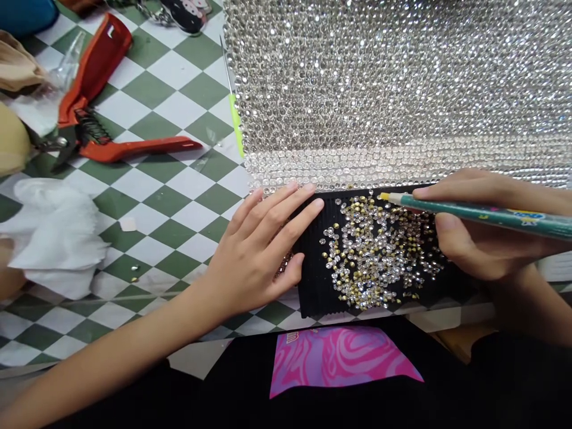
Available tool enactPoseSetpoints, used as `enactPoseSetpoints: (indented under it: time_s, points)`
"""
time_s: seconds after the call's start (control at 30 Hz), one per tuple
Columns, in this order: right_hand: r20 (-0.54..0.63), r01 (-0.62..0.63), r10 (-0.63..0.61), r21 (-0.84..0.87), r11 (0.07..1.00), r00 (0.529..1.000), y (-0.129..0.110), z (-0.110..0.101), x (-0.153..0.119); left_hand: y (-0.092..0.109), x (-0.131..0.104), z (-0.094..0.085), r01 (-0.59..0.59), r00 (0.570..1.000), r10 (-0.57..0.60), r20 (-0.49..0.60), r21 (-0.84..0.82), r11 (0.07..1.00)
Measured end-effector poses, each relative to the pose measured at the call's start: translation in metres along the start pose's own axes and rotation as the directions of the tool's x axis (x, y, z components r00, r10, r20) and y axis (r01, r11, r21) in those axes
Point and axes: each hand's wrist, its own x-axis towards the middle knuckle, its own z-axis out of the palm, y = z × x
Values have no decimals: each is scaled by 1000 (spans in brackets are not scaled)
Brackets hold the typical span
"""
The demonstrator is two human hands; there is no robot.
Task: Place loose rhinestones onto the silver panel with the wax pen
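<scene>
My right hand (482,229) grips a green pencil (473,215), its yellow tip over the loose rhinestones at the upper edge of a ribbed black tray (315,274). Silver and gold rhinestones (370,256) lie scattered across the tray, some face up, some on their backs. My left hand (263,256) rests palm down at the tray's left end, fingers outstretched, fingertips by the lower edge of a large sheet covered in rows of sparkling rhinestones (379,89). What lies under the left palm is mostly hidden.
Red-handled pruning shears (96,95) lie on the green and white checked tablecloth (156,89). White crumpled tissue (56,238) is at the left. A pointed tool with a lime handle (235,125) sits along the sheet's left edge. Pink swirled print (344,360) shows below the table edge.
</scene>
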Motion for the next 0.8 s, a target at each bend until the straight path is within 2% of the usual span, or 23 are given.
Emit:
enactPoseSetpoints:
  time_s: [0.13, 0.27, 0.33, 0.47, 0.57, 0.73, 0.8]
  points:
    - [-34, 11, -10, 43, 999, 999, 0, 1, 0, 0, 1, 0, -6, 1000, 6, 1, 16, 1000]
    - [-152, -101, 115, 95, 990, 982, -3, 1, 1, 0, 2, -1, -1, 1000, 0, 23, 29, 1000]
    - [-228, -163, 176, 75, 984, 958, -4, 1, 4, 0, 2, -2, -2, 1000, 1, 22, 30, 1000]
    - [-403, -265, 257, 35, 963, 878, 6, 5, 11, 0, 2, -2, -1, 999, 0, 37, 25, 1000]
    - [-387, -186, 198, 69, 980, 901, 23, 10, 13, 0, 2, -2, -4, 999, 3, 34, 25, 1000]
    - [-390, 102, -51, 111, 989, 919, 47, 17, 11, 0, 2, -2, -13, 1000, 13, 15, 9, 1000]
    - [-363, 138, -84, 125, 982, 928, 51, 19, 9, 0, 1, -2, -12, 1000, 12, 14, 4, 1000]
